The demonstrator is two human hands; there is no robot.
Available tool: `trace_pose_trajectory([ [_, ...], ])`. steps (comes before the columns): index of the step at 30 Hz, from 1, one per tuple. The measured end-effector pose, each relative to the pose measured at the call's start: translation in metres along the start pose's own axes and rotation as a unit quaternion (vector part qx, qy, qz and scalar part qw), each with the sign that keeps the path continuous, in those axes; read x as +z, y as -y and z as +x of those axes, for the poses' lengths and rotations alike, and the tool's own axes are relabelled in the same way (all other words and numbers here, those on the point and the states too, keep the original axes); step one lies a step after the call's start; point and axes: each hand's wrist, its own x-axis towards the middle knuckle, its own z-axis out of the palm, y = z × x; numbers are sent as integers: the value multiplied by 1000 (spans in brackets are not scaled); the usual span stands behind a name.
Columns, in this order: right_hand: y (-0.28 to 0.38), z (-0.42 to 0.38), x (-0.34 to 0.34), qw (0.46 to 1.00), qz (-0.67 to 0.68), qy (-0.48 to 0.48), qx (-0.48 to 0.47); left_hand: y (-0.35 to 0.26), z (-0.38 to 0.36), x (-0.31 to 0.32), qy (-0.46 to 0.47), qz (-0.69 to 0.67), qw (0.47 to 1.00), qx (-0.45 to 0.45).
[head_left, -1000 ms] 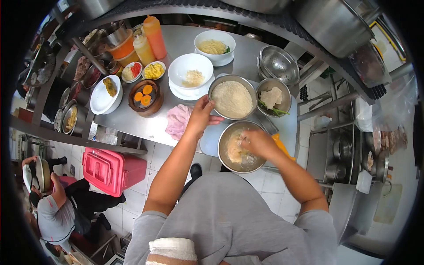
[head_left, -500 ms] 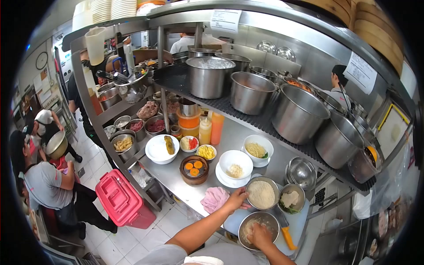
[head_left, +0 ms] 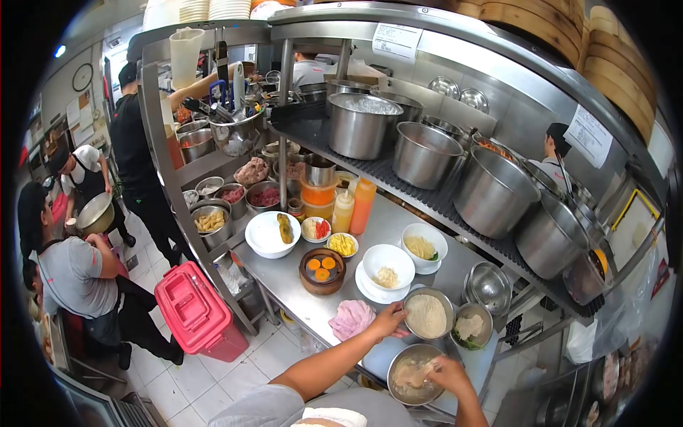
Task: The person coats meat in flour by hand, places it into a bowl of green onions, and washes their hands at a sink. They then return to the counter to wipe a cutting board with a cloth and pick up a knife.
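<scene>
My left hand [head_left: 388, 322] grips the near-left rim of a metal bowl filled with pale crumbs or flour [head_left: 427, 317]. Just in front of it stands a second metal bowl [head_left: 395, 396] with a wet, pale mixture inside. My right hand [head_left: 447, 373] is closed at that bowl's right side, its fingertips pinching a pale, wet piece of food [head_left: 413, 371] that hangs over the mixture. A small metal bowl with a beige paste and green leaves [head_left: 469, 326] sits to the right. Beneath them lies a light cutting board [head_left: 478, 366].
Behind my hands stand white bowls [head_left: 388, 263], a wooden steamer with orange slices [head_left: 322, 269] and squeeze bottles [head_left: 343, 213]. A pink cloth [head_left: 351, 319] lies left of my left hand. Large pots [head_left: 498, 188] line the shelf above. Left, people stand near a red bin [head_left: 196, 302].
My right hand has lifted from inside the near bowl to its right side, with a wet piece in its fingers. My left hand stays on the crumb bowl. The view has shifted slightly.
</scene>
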Motion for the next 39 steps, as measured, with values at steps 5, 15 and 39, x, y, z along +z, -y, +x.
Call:
trace_pose_trajectory([
  [5,45,-3,-56,977,105,-166,-76,5,4,-1,-7,0,1000,0],
  [15,64,96,-86,972,1,-168,-164,-9,-6,7,-10,26,1000,-8],
  [39,44,146,-33,961,-271,1,56,-20,-14,27,-76,9,997,13],
])
